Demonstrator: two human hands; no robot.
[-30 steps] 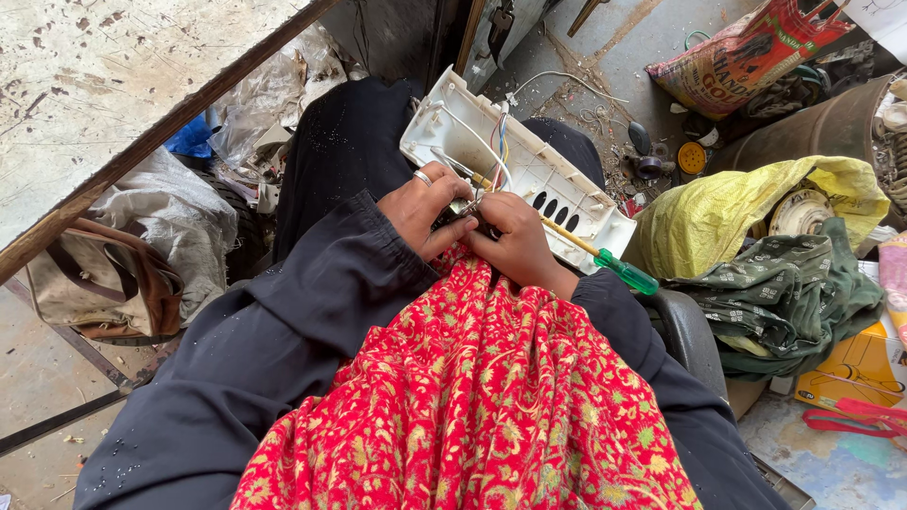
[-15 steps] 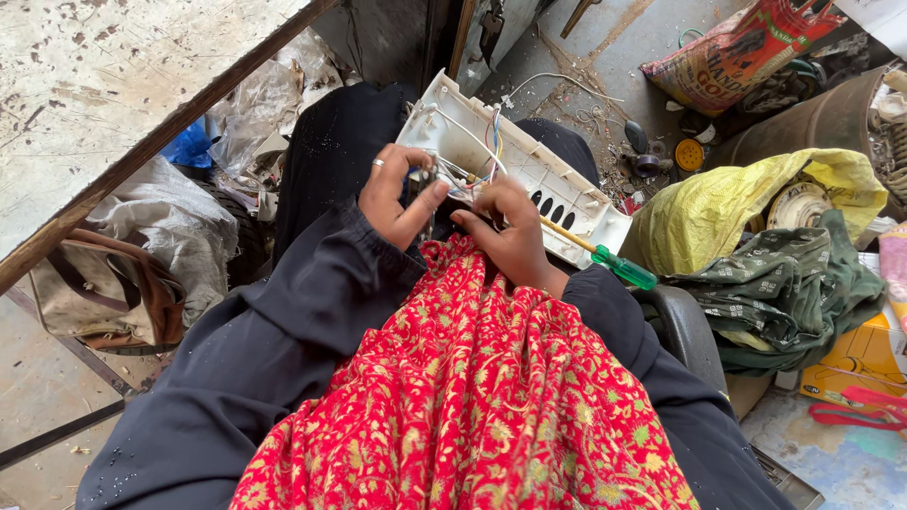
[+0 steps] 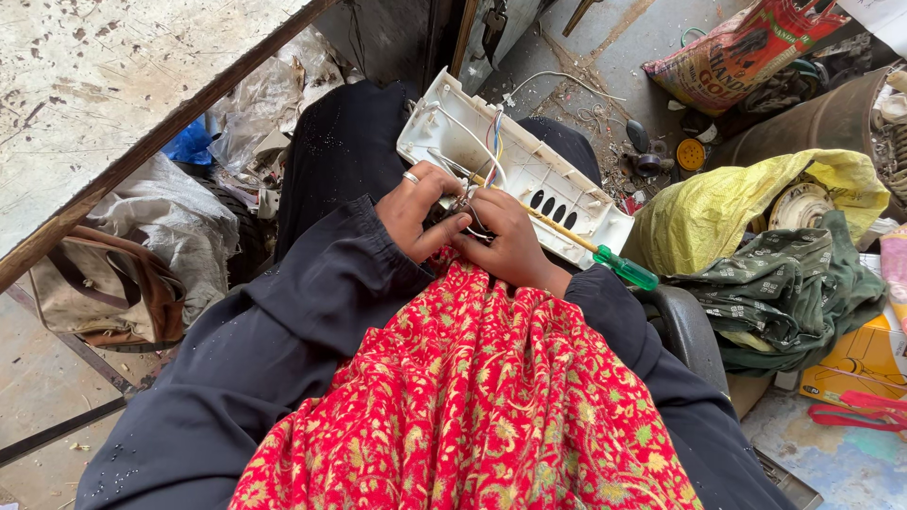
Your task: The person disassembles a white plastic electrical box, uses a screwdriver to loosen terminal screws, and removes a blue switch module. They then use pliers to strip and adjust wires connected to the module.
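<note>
- As the white plastic housing (image 3: 529, 175) rests open-side up across the person's lap, I log it as propped there so both hands can reach its inside; its far end tilts away toward the littered floor.
- Left hand (image 3: 416, 208): ring on one finger, fingers curled over a small tangle of thin wires (image 3: 461, 203) at the housing's near edge. I judge it pins the tangle steady; a pinch, not a fist.
- Right hand (image 3: 510, 241): closed round the shaft of a screwdriver (image 3: 605, 260), tip buried among the wires, green handle sticking out past the wrist toward the right. I read the low grip as a way to guide the tip closely.
- Position of work: the wires lie between the two hands, touching both, just at the housing's near rim; more wires, white, blue and red, run up inside the housing (image 3: 494, 132).
- Surroundings: red patterned cloth (image 3: 472, 406) over the lap, yellow bag (image 3: 718, 208) and green cloth (image 3: 784, 283) to the right, brown bag (image 3: 104, 293) to the left under a table edge.
</note>
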